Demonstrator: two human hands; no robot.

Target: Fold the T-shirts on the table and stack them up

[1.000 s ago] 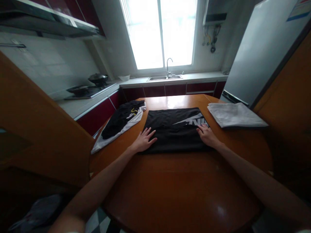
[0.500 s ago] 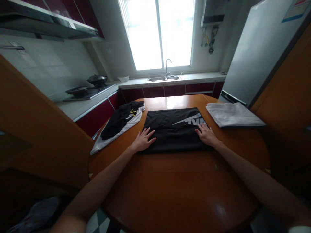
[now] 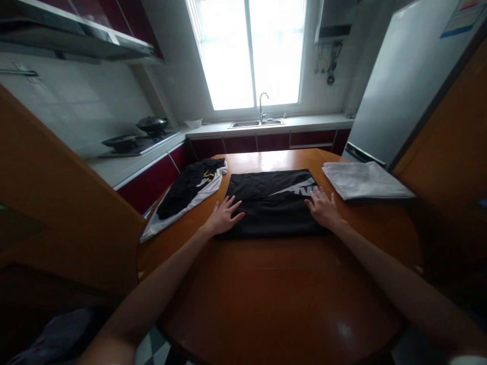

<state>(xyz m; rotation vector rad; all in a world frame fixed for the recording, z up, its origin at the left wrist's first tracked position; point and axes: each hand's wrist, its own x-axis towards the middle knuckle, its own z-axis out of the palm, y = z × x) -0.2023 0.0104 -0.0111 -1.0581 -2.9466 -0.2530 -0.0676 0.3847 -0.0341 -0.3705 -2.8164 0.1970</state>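
Note:
A black garment (image 3: 274,215) with a grey and white printed logo lies folded flat in the middle of the wooden table (image 3: 281,294). On its left edge rests my left hand (image 3: 222,217), fingers spread. My right hand (image 3: 323,208) lies at the garment's right edge, fingers also apart, covering part of the printed letters. Neither hand grips the cloth.
To the left lie black clothes (image 3: 188,187) with a yellow mark, on top of a white cloth (image 3: 163,230). A folded white garment (image 3: 367,180) lies at the table's right. Beyond stand a counter with a sink (image 3: 256,123), a stove with a pan (image 3: 152,125), and a fridge (image 3: 403,76).
My right hand has shifted slightly up, its fingers spread a little wider. My left hand has moved up slightly along the garment's edge. The garment stays in place.

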